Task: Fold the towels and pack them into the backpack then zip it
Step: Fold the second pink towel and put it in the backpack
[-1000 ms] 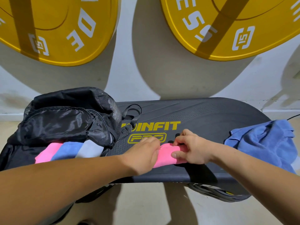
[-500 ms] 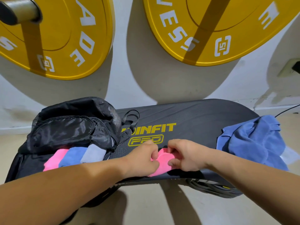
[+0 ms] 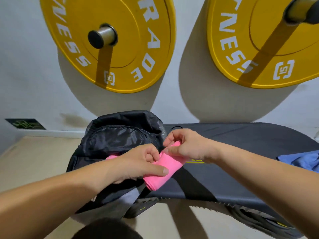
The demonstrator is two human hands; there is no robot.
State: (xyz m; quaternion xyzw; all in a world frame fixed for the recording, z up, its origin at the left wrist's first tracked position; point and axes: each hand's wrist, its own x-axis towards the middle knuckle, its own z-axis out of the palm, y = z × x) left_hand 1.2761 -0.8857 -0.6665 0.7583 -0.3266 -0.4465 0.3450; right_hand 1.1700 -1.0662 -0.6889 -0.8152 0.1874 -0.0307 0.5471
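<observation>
On a black gym bench beside an open backpack, left hand and right hand pinch a rolled pink towel, likely soft and light, best gripped at its ends.

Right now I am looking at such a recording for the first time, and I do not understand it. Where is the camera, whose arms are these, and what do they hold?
There is no machine here. A person wears one camera on the head. It looks forward and down, so both arms enter from the bottom of the picture. The left hand and the right hand both pinch a folded pink towel, close beside a black backpack. The backpack lies at the left end of a dark board with yellow lettering. A bit of pink shows in the backpack behind the left hand, probably another towel. A crumpled blue towel lies on the board at the right edge. On the wall behind hang one yellow weight plate and another plate.
</observation>
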